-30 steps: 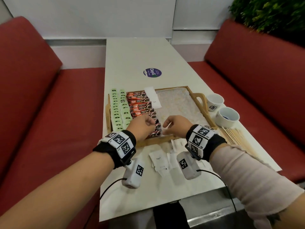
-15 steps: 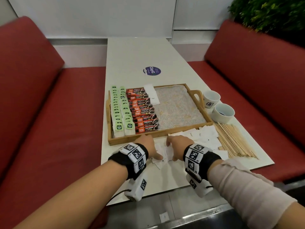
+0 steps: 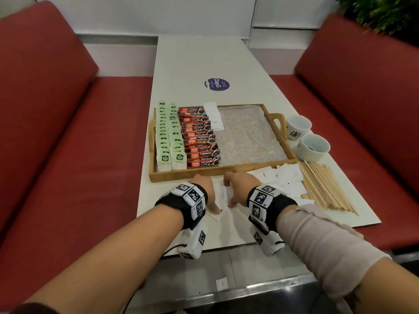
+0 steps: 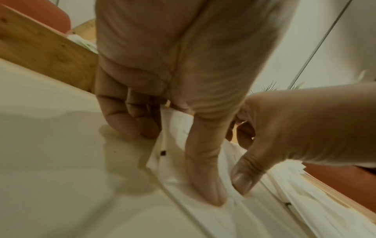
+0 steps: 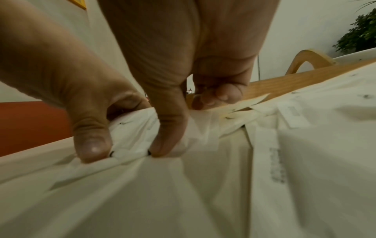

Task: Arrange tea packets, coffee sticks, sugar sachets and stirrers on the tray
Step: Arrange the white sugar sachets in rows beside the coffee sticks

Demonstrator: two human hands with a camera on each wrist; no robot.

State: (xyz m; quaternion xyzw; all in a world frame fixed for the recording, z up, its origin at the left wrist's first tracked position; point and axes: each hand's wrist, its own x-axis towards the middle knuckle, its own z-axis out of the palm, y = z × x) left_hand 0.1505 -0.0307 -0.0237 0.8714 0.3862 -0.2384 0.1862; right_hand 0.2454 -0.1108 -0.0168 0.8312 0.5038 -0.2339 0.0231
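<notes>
Progress: tea and coffee placed, sugar just begun, stirrers untouched

Tray (image 3: 267, 163) sits mid-worktop (image 3: 199, 57), wooden, handles at both ends. Going left to right inside it:

- Tea packets (image 3: 169, 134): two neat columns along the left edge, green labels up. Looks done.
- Coffee sticks (image 3: 199, 138): one overlapped column just right of the tea. Looks done.
- Placed sugar sachets (image 3: 214, 115): a couple of white ones at the far end, next to the coffee. Column barely started.
- Rest of the tray liner is bare, roughly the right half.

Off the tray, on the worktop in front of its near rail:

- Left hand (image 3: 207, 191): thumb and curled fingers pinching the left edge of a small bunch of sachets, per the left wrist view.
- Right hand (image 3: 239, 186): pinching the same bunch from the right; thumb tips of both hands nearly meet. Reads as squaring up a stack before lifting it in.
- Loose sugar sachets (image 3: 281, 177): scattered pile to the right of the hands, many left.
- Stirrers (image 3: 326, 189): wooden bundle at the right end of the worktop, none on the tray.
- Two cups (image 3: 306, 137) stand beside the right tray handle.
- One white sachet-like piece (image 3: 221, 283) lies on the floor below the worktop edge.

Estimate: about half done. Remaining: most of the sugar, all stirrers.
</notes>
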